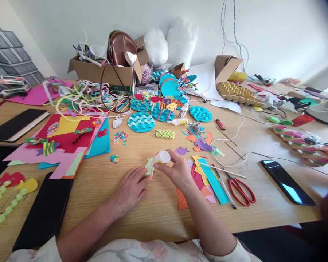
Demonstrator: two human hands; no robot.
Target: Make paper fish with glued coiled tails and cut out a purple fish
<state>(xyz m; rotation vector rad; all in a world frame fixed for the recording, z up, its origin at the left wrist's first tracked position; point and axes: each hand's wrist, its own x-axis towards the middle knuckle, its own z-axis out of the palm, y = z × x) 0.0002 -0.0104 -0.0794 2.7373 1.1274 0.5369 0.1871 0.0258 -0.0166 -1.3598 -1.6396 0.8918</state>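
Observation:
My right hand [179, 169] is closed around a white glue bottle [163, 157], tipped over with its nozzle end toward a small pale green paper cut-out [149, 164]. My left hand [129, 187] lies low on the table, its fingertips holding the cut-out's near edge; part of the cut-out is hidden by the fingers. Just beyond are a light green braided strip [165, 134], a purple paper fish [182, 150] and a small pile of colourful paper dots [114, 159].
Paper scraps [198, 174], a paintbrush [221, 182], red-handled scissors [242, 189] and a phone [288, 182] lie to the right. Coloured paper sheets [62, 142] cover the left. Blue wavy ovals [141, 122], another glue bottle [179, 121] and a cardboard box [98, 74] stand farther back.

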